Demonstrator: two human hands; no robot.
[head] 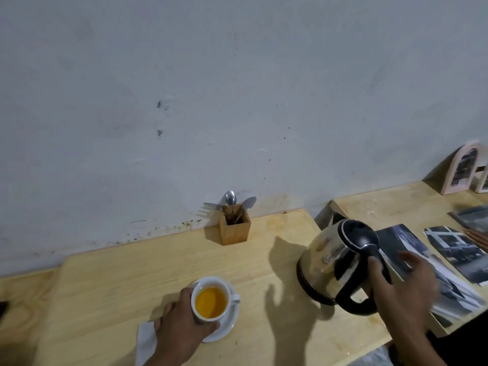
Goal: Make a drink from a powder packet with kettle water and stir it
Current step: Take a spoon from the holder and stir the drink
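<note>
A white cup point(202, 286) of orange-yellow drink stands on a white saucer point(227, 330) near the front of the wooden table point(118, 286). My left hand point(179, 328) wraps around the cup's near side. To the right, a steel electric kettle point(327, 257) with a black lid and handle rests on the table. My right hand point(404, 291) is at its handle: the thumb touches the grip while the fingers are spread and blurred, not wrapped around it. A white paper piece point(146, 342), perhaps the packet, lies partly under my left wrist.
A wooden holder point(235, 229) with spoons and forks stands against the wall behind the cup. Printed photos and booklets point(449, 247) cover the table to the right of the kettle. Arched frames point(462, 167) lean on the wall at far right. A dark object point(2, 307) pokes in at the left edge.
</note>
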